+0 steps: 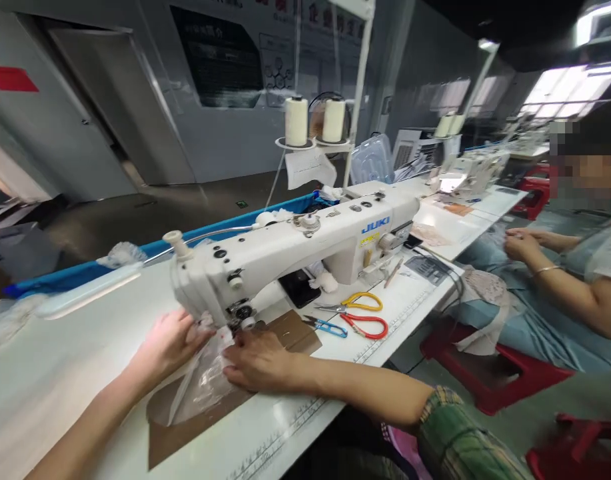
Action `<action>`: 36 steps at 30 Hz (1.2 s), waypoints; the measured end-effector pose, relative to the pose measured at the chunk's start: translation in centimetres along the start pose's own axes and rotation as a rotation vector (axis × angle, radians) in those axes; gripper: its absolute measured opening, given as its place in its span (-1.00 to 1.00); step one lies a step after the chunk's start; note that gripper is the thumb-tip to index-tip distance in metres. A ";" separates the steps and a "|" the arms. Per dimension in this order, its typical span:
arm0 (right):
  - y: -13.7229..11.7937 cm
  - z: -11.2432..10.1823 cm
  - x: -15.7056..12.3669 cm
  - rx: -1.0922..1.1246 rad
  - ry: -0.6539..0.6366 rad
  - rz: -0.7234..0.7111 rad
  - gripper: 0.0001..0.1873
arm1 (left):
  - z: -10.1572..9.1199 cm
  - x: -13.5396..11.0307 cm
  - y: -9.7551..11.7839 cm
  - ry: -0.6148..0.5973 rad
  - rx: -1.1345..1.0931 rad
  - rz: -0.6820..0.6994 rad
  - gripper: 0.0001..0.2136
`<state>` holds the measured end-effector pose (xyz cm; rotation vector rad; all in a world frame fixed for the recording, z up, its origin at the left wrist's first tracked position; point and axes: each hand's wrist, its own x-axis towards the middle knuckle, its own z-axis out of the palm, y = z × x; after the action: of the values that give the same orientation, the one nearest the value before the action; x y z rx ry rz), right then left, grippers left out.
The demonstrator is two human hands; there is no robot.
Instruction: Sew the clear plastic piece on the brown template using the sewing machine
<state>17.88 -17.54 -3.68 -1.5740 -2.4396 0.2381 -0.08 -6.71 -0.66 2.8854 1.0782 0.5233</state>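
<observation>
A white JUKI sewing machine (285, 250) stands on the worktable, its needle end at the left. Sheer white fabric (208, 377) lies under the needle area and trails toward me over a brown plate (168, 437). My left hand (172, 337) is left of the needle, fingers closed on the fabric's edge. Just right of the needle, my right hand (260, 360) grips the same fabric with bent fingers. The fingertips of both hands are partly hidden by cloth and machine.
Right of my hands lie scissors (361, 302) with yellow and red handles and blue thread snips (330, 327). Thread cones (296, 122) stand behind the machine. A blue cloth trough (80, 270) runs along the back edge. A co-worker (580, 280) sits at the right.
</observation>
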 end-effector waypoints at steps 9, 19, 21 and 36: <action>1.6 -0.1 -0.2 0.179 -0.075 -0.077 -0.60 | -0.4 -7.7 4.5 -0.083 -0.130 0.459 -0.83; 2.5 0.8 -0.4 0.161 -0.083 -0.125 -0.57 | 1.6 -7.9 3.7 -0.027 -0.300 0.493 -0.79; 2.6 1.0 -0.5 0.137 -0.074 -0.131 -0.56 | 1.2 -8.1 3.5 -0.036 -0.356 0.478 -0.80; 3.9 0.8 -1.8 0.061 -0.006 -0.093 -0.54 | 2.9 -8.4 6.1 0.121 0.124 0.392 -0.86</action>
<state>21.77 -17.64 -5.65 -1.4323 -2.4783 0.2989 -1.20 -16.46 -5.13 3.2283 0.5664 0.6716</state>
